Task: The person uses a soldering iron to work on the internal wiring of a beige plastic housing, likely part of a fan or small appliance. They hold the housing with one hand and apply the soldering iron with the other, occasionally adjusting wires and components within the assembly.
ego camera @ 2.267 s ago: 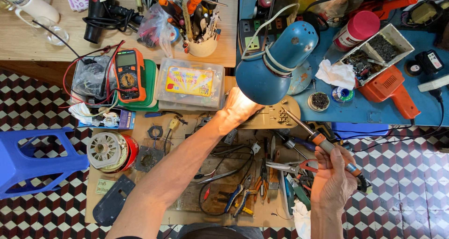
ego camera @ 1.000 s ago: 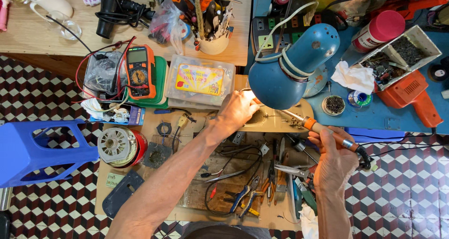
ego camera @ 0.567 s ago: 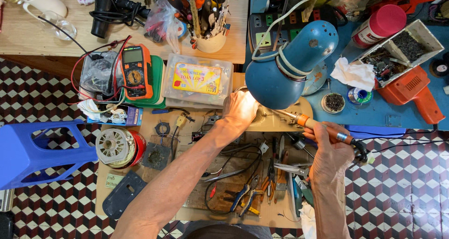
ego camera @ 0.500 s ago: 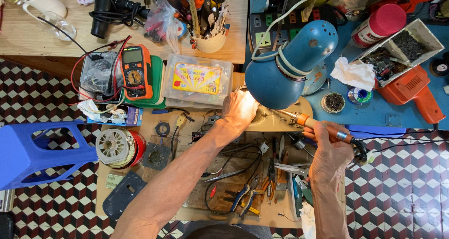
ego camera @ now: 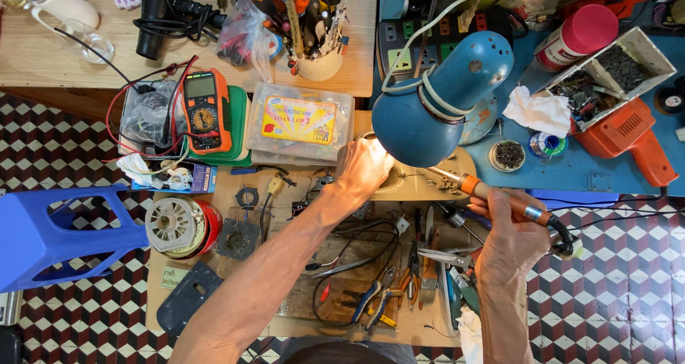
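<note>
Right hand [ego camera: 508, 239] grips the soldering iron [ego camera: 499, 198], tip under the blue lamp [ego camera: 428, 100]; left hand [ego camera: 365, 166] steadies the workpiece, fingers hidden. Soldering looks mid-job.

The blue metal desk lamp's shade [ego camera: 417, 121] hides the orange-handled soldering iron's [ego camera: 510, 206] tip and the left hand's [ego camera: 364, 168] fingertips

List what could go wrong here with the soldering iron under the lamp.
The soldering iron in the right hand points toward the left hand on the beige part; a slip might burn it. The blue lamp hides the tip. The iron's cord could snag on the loose tools below.
</note>
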`<state>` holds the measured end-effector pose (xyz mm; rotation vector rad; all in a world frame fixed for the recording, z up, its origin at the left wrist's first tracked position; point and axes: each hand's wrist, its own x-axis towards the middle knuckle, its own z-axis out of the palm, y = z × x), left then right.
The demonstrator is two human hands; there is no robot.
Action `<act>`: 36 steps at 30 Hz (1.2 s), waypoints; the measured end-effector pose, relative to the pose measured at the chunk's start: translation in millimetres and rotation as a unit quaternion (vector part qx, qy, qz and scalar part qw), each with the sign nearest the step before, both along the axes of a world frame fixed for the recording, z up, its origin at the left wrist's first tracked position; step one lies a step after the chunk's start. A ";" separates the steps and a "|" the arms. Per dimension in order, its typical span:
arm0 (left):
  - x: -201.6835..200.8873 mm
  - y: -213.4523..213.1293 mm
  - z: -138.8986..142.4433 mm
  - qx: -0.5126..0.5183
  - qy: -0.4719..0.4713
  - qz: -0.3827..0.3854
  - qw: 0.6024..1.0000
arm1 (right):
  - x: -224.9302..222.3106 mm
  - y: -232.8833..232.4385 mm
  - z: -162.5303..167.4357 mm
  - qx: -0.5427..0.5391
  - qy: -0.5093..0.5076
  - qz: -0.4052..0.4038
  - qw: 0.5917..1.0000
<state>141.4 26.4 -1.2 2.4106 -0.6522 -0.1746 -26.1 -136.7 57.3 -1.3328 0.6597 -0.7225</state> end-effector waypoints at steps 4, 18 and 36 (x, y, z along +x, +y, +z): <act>-8.4 15.4 11.0 -0.111 0.077 0.008 0.991 | -10.1 -2.5 8.3 -0.008 0.008 -0.019 1.000; -43.5 84.7 59.8 -0.247 0.136 0.175 0.943 | -32.1 -39.1 -13.9 0.199 -0.001 -0.039 0.979; -163.4 175.9 -12.1 -0.254 0.366 0.248 0.860 | -224.2 -37.3 -163.6 0.331 0.208 -0.028 0.920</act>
